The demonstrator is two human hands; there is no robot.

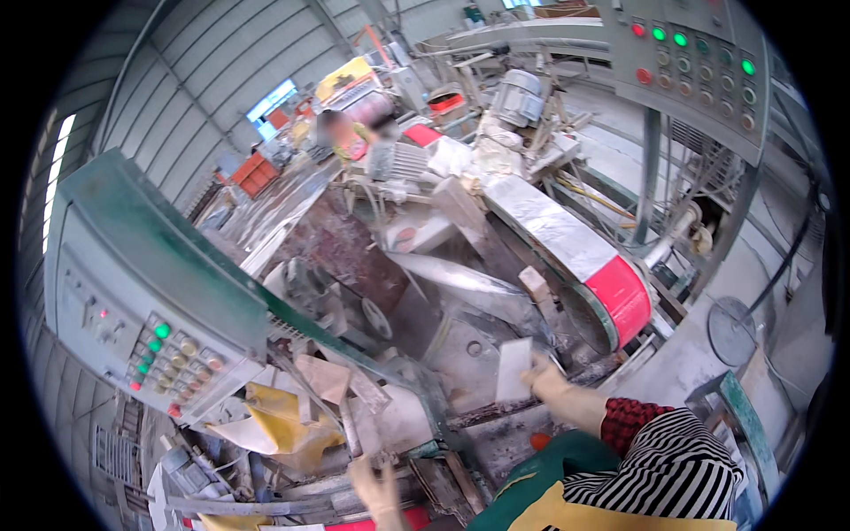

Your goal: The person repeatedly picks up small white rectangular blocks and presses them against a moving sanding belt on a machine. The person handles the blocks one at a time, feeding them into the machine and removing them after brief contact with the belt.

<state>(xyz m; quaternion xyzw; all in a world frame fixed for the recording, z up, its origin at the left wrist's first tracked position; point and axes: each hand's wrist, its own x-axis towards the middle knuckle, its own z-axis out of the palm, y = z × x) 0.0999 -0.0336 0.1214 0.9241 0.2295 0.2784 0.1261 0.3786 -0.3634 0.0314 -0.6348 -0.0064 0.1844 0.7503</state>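
Observation:
My right hand (549,380) reaches in from the lower right, its fingers closed on the edge of a pale rectangular stone tile (513,370). The tile is tilted up over the dusty bed of the machine. A red-checked cuff and a striped sleeve (664,469) cover that arm. Lower and to the left, my left hand (376,487) is slightly blurred, with its fingers apart and nothing visible in them. It is nearest to a metal rail (350,429) and the machine's frame. Broken stone pieces (323,379) lie just beyond it.
A control cabinet (150,310) with lit buttons stands at the left, another panel (691,62) at the upper right. A belt unit with a red end (620,301) lies beyond my right hand. Yellow sheeting (283,425) hangs at lower left. Another person (354,142) is farther back.

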